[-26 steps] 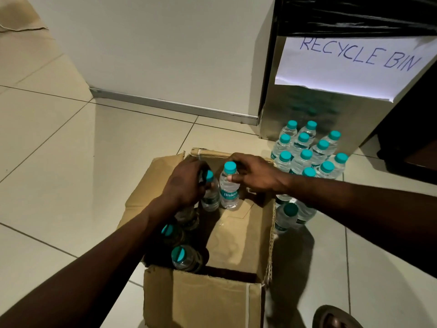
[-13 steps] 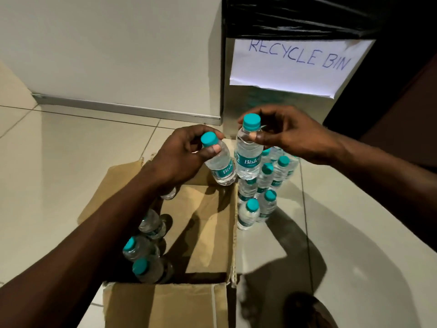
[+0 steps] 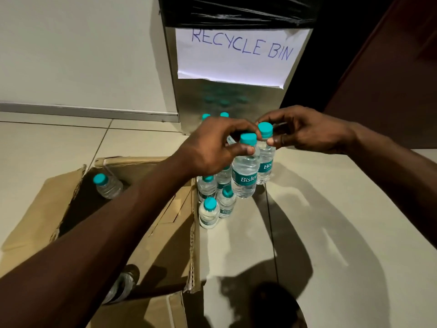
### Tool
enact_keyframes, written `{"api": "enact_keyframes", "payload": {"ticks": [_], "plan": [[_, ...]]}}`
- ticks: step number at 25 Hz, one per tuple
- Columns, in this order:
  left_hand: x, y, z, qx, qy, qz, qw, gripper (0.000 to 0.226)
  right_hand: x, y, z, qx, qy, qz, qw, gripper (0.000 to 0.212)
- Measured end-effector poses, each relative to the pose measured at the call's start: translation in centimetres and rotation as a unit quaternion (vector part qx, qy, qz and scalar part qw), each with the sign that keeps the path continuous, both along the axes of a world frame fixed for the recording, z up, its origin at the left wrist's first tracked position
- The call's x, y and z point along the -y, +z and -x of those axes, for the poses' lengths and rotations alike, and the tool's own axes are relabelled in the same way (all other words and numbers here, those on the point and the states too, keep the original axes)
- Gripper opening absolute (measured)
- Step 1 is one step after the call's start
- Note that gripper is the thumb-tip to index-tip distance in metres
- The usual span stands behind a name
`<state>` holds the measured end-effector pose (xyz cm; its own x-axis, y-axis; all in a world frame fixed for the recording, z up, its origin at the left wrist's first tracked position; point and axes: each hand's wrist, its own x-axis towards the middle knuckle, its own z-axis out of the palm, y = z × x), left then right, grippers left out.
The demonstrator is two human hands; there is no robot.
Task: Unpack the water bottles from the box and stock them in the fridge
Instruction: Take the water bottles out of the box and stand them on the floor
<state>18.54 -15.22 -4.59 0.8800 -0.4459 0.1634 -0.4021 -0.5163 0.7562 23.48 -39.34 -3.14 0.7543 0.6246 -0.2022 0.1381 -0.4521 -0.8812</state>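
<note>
hands (image 3: pixel 257 140) pinch two bottles (image 3: pixel 244 176) above floor cluster (image 3: pixel 212 204), beside box (image 3: pixel 165 223).

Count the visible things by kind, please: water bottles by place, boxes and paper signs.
Clear plastic water bottles with teal caps, held: 2, left hand, right hand
Bottles inside box: 2 visible
Bottles on floor: at least 6
Brown cardboard box: 1
White paper sign: 1
Total: at least 12

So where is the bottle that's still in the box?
It lies tilted in the far left corner of the cardboard box, this bottle, left of the person's left forearm, apart from the bottles standing on the floor.
</note>
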Motion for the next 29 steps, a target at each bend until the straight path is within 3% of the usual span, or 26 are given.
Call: {"api": "enact_keyframes", "payload": {"ticks": [8,14,29], "plan": [[3.5,-5.7,-0.7,-0.03,0.021,-0.07,0.997,0.045,1.5,-6.2,-0.8,-0.042,-0.045,0.025,0.998,0.034],[4.1,-9.0,-0.5,-0.02,0.019,-0.187,0.982,0.045,0.4,-10.5,-0.3,-0.023,-0.113,0.067,0.991,0.037],[3.6,-11.5,0.1,-0.038,0.1,-0.213,0.971,0.051,-1.1,-12.8,0.7,0.031,-0.131,0.15,0.979,0.04]]}}
